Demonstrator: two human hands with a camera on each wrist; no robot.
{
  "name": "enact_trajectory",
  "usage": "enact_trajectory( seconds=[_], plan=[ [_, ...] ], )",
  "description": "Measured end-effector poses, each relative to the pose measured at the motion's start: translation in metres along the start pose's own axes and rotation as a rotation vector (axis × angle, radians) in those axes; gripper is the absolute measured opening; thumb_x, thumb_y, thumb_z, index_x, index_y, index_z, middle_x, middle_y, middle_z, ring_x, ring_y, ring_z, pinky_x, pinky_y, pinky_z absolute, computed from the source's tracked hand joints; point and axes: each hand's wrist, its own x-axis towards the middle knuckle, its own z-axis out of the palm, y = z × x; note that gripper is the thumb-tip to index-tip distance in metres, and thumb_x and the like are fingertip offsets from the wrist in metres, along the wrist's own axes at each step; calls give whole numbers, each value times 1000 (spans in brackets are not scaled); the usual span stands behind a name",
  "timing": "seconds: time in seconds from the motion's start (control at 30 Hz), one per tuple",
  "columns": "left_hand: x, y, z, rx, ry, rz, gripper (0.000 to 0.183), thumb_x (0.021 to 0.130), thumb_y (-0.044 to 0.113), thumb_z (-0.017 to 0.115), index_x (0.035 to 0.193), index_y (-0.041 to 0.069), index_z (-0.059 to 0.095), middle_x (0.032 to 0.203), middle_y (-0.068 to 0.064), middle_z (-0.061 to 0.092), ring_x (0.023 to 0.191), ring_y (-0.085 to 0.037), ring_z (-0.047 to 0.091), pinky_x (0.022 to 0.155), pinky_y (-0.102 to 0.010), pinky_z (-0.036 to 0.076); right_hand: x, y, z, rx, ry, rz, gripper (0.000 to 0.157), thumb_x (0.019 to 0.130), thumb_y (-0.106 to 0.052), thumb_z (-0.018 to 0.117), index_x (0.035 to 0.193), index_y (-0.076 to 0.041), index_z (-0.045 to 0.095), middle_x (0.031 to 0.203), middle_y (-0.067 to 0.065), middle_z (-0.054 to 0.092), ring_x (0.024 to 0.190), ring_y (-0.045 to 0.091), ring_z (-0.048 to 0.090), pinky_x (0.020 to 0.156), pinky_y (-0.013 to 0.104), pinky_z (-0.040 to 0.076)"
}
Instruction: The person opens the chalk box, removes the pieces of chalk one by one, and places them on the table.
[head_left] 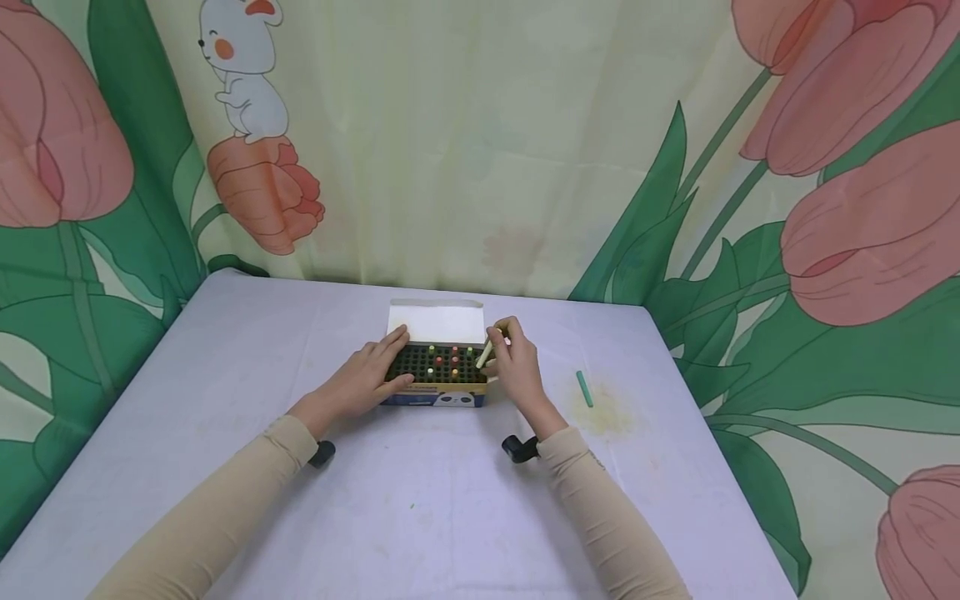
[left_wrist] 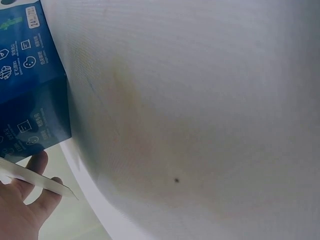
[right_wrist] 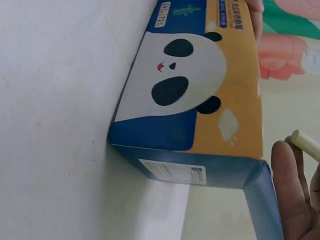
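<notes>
One table (head_left: 420, 542) bears one open box (head_left: 420, 400), in whose holes I count about seven chalks (head_left: 455, 360). Of two hands, the left hand (head_left: 363, 375) spreads wide over the box's left end; the right hand (head_left: 517, 364) pinches one pale chalk (head_left: 487, 352) near its upper end, above the box's right end. That chalk tilts, its free end pointing down, near and left. One green chalk (head_left: 584, 389) lies to the right, its long axis running near to far.
</notes>
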Motion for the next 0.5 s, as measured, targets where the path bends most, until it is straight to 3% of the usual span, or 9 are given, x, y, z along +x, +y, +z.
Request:
enact_trajectory(
  seconds=[0.23, 0.5],
  plan=[
    [-1, -2, 0, -2, 8, 8, 85, 106, 59, 47, 168, 11, 13, 176, -5, 7, 145, -45, 38, 118, -62, 33, 2, 3, -13, 74, 64, 12, 36, 110, -41, 47, 114, -5, 54, 101, 15, 61, 76, 29, 74, 62, 35, 63],
    [0, -2, 0, -3, 8, 13, 85, 106, 59, 47, 168, 11, 13, 176, -6, 6, 146, -45, 37, 118, -62, 32, 1, 10, -28, 115, 136, 61, 32, 106, -35, 60, 122, -7, 59, 107, 12, 58, 82, 28, 74, 64, 33, 63]
  ],
)
